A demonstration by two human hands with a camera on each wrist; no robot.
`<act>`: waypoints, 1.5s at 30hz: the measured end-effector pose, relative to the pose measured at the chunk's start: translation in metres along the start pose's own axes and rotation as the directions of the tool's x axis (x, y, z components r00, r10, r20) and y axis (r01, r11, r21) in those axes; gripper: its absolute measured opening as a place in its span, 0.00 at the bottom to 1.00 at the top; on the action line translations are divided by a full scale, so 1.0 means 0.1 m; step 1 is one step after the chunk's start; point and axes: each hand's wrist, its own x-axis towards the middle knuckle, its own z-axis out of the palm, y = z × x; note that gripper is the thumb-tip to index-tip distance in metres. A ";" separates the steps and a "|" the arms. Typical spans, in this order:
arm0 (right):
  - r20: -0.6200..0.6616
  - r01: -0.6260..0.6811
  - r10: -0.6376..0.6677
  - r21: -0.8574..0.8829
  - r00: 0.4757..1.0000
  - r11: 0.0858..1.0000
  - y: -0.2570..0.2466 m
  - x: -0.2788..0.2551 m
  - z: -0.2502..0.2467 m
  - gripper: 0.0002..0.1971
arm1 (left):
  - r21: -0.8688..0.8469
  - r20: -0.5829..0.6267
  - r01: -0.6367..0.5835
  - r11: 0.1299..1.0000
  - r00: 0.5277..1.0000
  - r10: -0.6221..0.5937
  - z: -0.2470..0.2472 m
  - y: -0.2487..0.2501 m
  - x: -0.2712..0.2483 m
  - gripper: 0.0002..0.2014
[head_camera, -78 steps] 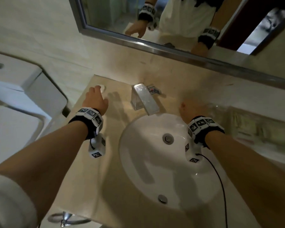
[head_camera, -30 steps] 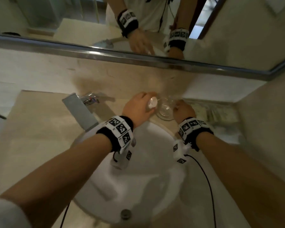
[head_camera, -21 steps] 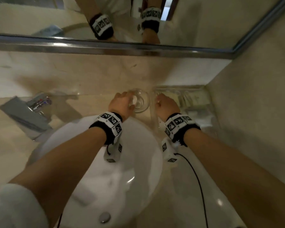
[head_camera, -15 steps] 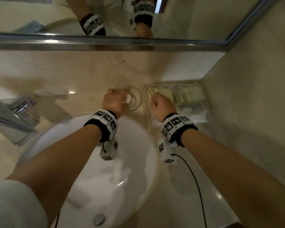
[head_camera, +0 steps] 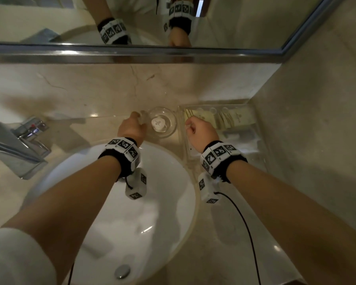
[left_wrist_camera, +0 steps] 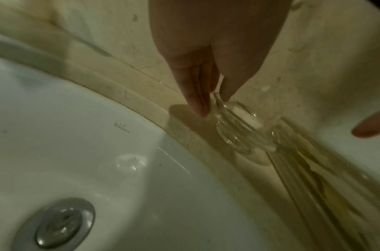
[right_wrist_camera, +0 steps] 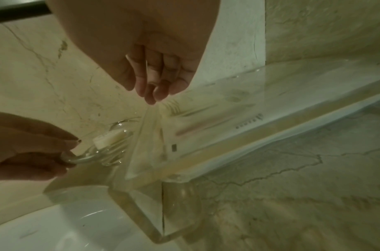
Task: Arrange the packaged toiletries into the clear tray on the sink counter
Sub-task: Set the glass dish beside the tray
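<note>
A clear tray sits in the counter's back right corner with several cream toiletry packets in it. My right hand pinches the rim of its left wall; in the right wrist view my right hand has its curled fingertips on the tray. Just left of the tray stands a small glass dish holding a round white packaged soap. My left hand pinches the dish's left rim. The left wrist view shows that left hand on the dish.
The white sink basin lies below both forearms, with the chrome faucet at the left. A mirror runs along the back and a tiled wall closes the right side beside the tray.
My left hand brought the round soap from the left of the counter and let it go in the glass dish; it now pinches the dish rim. My right hand stayed at the tray's left wall.
</note>
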 end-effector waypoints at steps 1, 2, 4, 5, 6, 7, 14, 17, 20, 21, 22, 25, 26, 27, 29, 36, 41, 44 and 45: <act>0.000 -0.002 0.002 0.000 1.000 1.000 0.00 0.00 0.01 0.11 | -0.033 0.031 0.051 0.998 0.998 -0.050 0.00 -0.01 0.02 0.19; 0.002 -0.005 0.005 -0.002 1.000 1.000 -0.01 0.00 0.02 0.11 | -0.081 0.055 0.091 0.993 0.995 -0.086 0.00 -0.02 0.04 0.18; 0.011 -0.019 0.019 -0.004 1.000 1.000 -0.01 0.00 0.03 0.11 | -0.192 0.076 0.161 0.968 0.986 -0.148 0.01 -0.02 0.06 0.16; 0.015 -0.027 0.028 -0.003 1.000 1.000 -0.02 -0.01 0.03 0.11 | -0.230 0.076 0.183 0.956 0.983 -0.170 0.02 -0.03 0.06 0.15; 0.020 -0.038 0.038 -0.001 0.999 0.999 -0.03 -0.01 0.03 0.11 | -0.258 0.072 0.201 0.945 0.979 -0.189 0.02 -0.03 0.06 0.14; 0.027 -0.051 0.051 0.003 0.998 0.999 -0.04 -0.01 0.03 0.11 | -0.283 0.068 0.207 0.937 0.978 -0.195 0.02 -0.03 0.04 0.14; 0.156 -0.200 0.181 0.113 0.971 0.973 -0.27 -0.01 0.01 0.21 | -0.336 0.026 0.114 0.935 0.993 -0.112 -0.25 -0.15 -0.28 0.13; 0.240 -0.232 0.161 0.306 0.957 0.923 -0.40 -0.07 -0.04 0.21 | -0.408 0.014 0.020 0.913 1.000 -0.015 -0.42 -0.03 -0.41 0.11; 0.182 -0.226 0.164 0.407 0.970 0.885 -0.47 -0.10 -0.17 0.12 | -0.413 0.020 -0.079 0.907 0.995 0.096 -0.51 0.17 -0.52 0.09; 0.149 -0.230 0.184 0.406 0.971 0.884 -0.46 -0.11 -0.23 0.11 | -0.418 0.026 -0.096 0.903 0.993 0.117 -0.51 0.25 -0.55 0.08; 0.126 -0.237 0.203 0.398 0.971 0.886 -0.44 -0.12 -0.29 0.12 | -0.419 0.031 -0.106 0.902 0.991 0.131 -0.50 0.33 -0.58 0.08; 0.109 -0.259 0.235 0.382 0.966 0.887 -0.24 -0.14 -0.49 0.18 | -0.423 0.052 -0.137 0.896 0.983 0.175 -0.38 0.60 -0.64 0.09; 0.116 -0.274 0.248 0.387 0.962 0.881 -0.14 -0.15 -0.56 0.18 | -0.426 0.073 -0.140 0.894 0.980 0.188 -0.32 0.70 -0.66 0.08; 0.135 -0.300 0.268 0.397 0.954 0.868 -0.05 -0.17 -0.63 0.16 | -0.423 0.091 -0.142 0.895 0.976 0.198 -0.25 0.78 -0.66 0.08; 0.154 -0.345 0.309 0.400 0.939 0.849 0.18 -0.22 -0.75 0.14 | -0.372 0.132 -0.158 0.914 0.966 0.221 -0.06 0.96 -0.65 0.09; 0.128 -0.430 0.417 0.416 0.900 0.801 0.79 -0.22 -0.92 0.16 | -0.272 0.211 -0.193 0.943 0.944 0.254 0.50 1.42 -0.58 0.14; 0.139 -0.454 0.443 0.460 0.886 0.763 1.00 -0.07 -0.90 0.23 | -0.278 0.223 -0.128 0.952 0.955 0.193 0.68 1.56 -0.47 0.17; 0.151 -0.456 0.440 0.470 0.885 0.756 1.05 -0.03 -0.89 0.24 | -0.270 0.217 -0.106 0.957 0.962 0.168 0.74 1.57 -0.43 0.16; 0.149 -0.450 0.435 0.473 0.888 0.758 1.06 -0.01 -0.89 0.24 | -0.275 0.211 -0.101 0.956 0.964 0.162 0.76 1.56 -0.41 0.16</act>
